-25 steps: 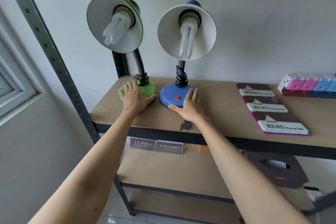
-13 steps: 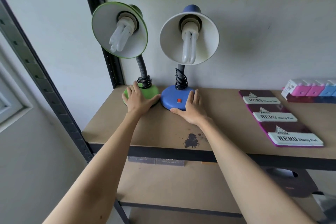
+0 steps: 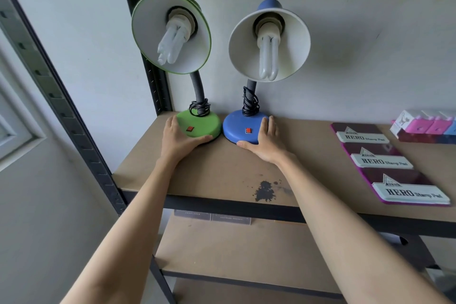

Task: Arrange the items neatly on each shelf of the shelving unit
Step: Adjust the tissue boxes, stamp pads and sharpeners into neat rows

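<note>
Green lamp: left hand spread against base; blue lamp: right hand likewise; likely top-heavy, bulbs fragile; grip bases.

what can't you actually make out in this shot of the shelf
Head view only:
- Pink and blue boxes: the right frame edge cuts them off, so their count is unknown.
- Small label plates on the lower shelf: print too small to read.
- Dark object on the lower shelf: mostly hidden by the upper shelf and the right forearm.
- Front left rim of the green lamp base: covered by the left hand.
</note>
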Tool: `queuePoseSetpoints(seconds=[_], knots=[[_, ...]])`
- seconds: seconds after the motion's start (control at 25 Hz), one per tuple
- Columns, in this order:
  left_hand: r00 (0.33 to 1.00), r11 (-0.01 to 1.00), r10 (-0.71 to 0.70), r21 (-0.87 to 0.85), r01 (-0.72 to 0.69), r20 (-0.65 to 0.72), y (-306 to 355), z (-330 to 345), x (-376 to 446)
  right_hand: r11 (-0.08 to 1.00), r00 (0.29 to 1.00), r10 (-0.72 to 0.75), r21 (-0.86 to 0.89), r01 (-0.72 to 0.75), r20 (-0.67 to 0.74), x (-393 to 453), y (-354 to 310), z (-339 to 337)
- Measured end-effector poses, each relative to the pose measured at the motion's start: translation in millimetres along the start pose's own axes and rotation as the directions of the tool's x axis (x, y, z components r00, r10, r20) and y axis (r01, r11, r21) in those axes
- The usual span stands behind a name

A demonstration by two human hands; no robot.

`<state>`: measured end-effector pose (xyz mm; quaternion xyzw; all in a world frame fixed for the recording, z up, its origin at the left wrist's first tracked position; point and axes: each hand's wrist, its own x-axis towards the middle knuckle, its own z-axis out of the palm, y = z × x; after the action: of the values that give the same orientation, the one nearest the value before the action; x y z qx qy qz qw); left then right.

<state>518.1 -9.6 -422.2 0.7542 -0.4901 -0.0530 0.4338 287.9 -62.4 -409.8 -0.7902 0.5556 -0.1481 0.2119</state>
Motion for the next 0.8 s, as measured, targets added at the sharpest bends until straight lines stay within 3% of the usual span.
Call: queuePoseSetpoints(seconds=[0.32, 0.8], knots=[[0.995, 0.997, -0.073, 0.029, 0.075, -0.064, 5, 9, -1, 1.000, 1.000, -0.015, 0.001, 0.015, -0.003, 3, 3, 1], [0.997, 0.998, -0.054, 0.040, 0.056, -0.058, 4, 11, 1, 1.000, 0.999, -0.008, 0.014, 0.009, -0.051, 2, 3, 4]])
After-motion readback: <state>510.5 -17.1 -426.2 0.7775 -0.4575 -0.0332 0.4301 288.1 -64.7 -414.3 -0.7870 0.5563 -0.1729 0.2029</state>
